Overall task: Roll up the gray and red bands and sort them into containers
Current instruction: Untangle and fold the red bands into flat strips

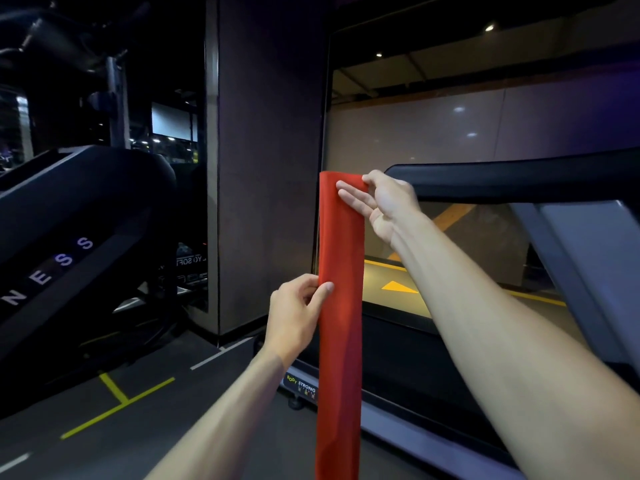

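A red band (341, 306) is held upright in front of the person, hanging as 1 long, flat strip of smooth, matte, thin material; its top edge is folded over and its lower end runs out of view at the bottom. The top corner is pinched by the right hand (384, 202) between thumb and forefinger, while the other fingers are laid straight across the strip's face. The left edge, about midway down, is gripped by the left hand (294, 313), the thumb pressed on the front and the fingers curled behind. Behind the band a treadmill (467, 393) is seen, with a dark padded handrail, a grey slanted upright and a label reading "BODY STRONG"; a glossy window (485, 140) lies beyond it. A dark, rounded exercise machine (69, 237) stands to the left; yellow and white lines (117, 400) are marked on the dull grey floor.
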Action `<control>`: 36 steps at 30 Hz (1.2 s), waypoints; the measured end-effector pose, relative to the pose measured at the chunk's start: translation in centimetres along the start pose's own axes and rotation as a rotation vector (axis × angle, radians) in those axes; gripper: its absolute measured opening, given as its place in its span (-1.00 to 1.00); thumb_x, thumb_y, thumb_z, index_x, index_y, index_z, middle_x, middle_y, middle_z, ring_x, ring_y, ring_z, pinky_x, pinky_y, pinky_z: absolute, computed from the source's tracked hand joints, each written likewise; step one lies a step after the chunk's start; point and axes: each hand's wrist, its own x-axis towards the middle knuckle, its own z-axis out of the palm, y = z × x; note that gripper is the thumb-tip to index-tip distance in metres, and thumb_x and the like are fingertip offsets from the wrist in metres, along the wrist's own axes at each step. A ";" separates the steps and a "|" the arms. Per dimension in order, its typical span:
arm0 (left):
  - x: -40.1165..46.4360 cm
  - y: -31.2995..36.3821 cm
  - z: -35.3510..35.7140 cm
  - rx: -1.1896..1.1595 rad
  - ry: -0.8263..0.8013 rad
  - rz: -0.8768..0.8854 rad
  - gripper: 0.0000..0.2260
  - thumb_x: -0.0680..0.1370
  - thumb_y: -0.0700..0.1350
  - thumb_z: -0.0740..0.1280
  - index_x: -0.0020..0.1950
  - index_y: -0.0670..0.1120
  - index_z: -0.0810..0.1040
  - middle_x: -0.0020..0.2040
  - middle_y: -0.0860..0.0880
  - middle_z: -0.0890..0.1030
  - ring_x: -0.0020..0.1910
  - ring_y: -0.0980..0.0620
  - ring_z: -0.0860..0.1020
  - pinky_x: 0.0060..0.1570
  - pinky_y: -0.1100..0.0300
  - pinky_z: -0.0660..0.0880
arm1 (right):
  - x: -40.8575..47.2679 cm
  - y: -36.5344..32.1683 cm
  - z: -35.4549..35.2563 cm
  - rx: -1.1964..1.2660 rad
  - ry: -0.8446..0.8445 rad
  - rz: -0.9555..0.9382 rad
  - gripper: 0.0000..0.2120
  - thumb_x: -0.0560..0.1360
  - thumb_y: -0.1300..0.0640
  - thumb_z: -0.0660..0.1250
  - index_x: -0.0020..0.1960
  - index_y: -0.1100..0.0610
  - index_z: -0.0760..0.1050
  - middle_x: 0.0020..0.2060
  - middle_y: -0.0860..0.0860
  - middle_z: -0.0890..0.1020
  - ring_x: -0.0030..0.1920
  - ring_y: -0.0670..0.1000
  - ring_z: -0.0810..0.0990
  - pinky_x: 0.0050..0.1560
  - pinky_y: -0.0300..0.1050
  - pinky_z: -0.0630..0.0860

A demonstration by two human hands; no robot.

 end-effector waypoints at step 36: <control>-4.0 -6.9 2.6 -0.121 -0.064 -0.340 -0.84 0.55 -0.18 0.48 -0.15 -0.18 0.56 -0.33 -0.10 0.67 -0.39 -0.24 0.66 -0.53 0.13 0.51 | -1.3 0.7 -4.9 0.026 0.059 -0.034 -0.93 0.62 0.40 0.21 -0.02 0.32 0.43 -0.05 0.29 0.62 -0.19 0.22 0.76 -0.24 -0.06 0.70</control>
